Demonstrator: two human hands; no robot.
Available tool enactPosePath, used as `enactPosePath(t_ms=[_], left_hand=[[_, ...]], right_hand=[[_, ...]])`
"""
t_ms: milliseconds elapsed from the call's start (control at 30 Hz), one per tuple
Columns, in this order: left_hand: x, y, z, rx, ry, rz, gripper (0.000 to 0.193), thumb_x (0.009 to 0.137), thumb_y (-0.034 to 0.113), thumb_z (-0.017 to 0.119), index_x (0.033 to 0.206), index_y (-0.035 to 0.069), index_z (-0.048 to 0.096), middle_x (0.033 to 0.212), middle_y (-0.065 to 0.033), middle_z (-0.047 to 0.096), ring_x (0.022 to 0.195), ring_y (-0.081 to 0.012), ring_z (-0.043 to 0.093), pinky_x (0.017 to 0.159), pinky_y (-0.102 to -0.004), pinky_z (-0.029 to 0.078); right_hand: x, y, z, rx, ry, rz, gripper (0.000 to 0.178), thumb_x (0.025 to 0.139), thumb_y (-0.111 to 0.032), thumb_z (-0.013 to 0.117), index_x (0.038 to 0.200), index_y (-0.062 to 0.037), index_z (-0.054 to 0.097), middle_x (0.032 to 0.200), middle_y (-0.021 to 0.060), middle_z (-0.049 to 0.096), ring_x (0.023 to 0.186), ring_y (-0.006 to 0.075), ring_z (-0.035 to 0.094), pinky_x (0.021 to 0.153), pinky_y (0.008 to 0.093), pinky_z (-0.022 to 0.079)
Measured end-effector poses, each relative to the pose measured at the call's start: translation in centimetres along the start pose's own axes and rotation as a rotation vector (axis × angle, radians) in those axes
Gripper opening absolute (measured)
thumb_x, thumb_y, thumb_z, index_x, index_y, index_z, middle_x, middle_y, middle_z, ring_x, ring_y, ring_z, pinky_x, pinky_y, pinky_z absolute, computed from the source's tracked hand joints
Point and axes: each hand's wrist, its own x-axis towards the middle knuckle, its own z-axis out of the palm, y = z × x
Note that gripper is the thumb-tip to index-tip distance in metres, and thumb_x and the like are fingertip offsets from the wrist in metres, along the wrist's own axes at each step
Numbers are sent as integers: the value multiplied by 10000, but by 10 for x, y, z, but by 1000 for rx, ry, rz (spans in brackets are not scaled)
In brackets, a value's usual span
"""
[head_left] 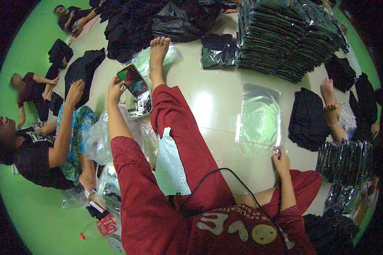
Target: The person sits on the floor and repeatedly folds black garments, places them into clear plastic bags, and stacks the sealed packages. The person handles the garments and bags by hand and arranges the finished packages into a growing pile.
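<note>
On the floor (221,114), toward its far right side, we see a tall stack of bagged black garments (281,38), perhaps set back to leave room. Nearer, a folded black garment (308,119) lies beside a clear plastic bag (259,114), spread flat, likely for easy reach. The right hand (281,160) is at the bag's near right corner; whether it pinches, we cannot tell. The left hand (116,89) grasps a phone (132,80), screen up, presumably for viewing.

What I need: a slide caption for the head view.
Left hand holding a phone, right hand at the near edge of clear plastic packaging on the floor.
</note>
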Motion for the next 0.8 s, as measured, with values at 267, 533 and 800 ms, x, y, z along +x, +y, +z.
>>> enactPosePath(t_ms=[267, 533, 800], left_hand=[[23, -20, 20, 77, 204, 2, 377, 779, -18, 472, 1139, 86, 515, 988, -45, 542, 811, -139, 528, 623, -288, 467], [39, -50, 3, 198, 249, 47, 379, 742, 1, 488, 1116, 23, 543, 965, -92, 594, 750, -161, 560, 574, -263, 454], [-84, -18, 96, 423, 350, 748, 272, 726, 16, 481, 986, -28, 545, 916, -131, 589, 813, -238, 549, 740, -339, 429]], right_hand=[[-2, -1, -1, 16, 13, -19, 229, 756, -141, 513, 983, -160, 495, 581, 124, 531, 564, 329, 561, 547, 425, 422], [-1, -2, -2, -6, 0, -2, 229, 756, -149, 518, 983, -161, 490, 597, 114, 544, 574, 324, 562, 552, 427, 426], [3, 3, 0, -9, 3, -19, 221, 757, -155, 509, 977, -160, 494, 618, 120, 556, 599, 331, 569, 566, 425, 434]])
